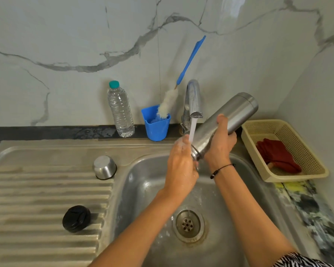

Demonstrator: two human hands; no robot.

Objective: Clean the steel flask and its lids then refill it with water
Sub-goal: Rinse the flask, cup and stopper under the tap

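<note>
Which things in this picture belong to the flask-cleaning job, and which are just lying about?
Part of the job:
steel flask
steel cup lid
black stopper lid
tap
bottle brush
sink

Lying about:
plastic water bottle
cream basket
red cloth

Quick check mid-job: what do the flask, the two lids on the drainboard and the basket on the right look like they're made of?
Flask: brushed steel, dull sheen with soft reflections. Dome lid: polished steel, mirror-like, with a dark rim at its base, possibly rubber. Black lid: probably plastic, matte with moulded ridges. Basket: cream plastic, judging by its moulded lattice walls.
</note>
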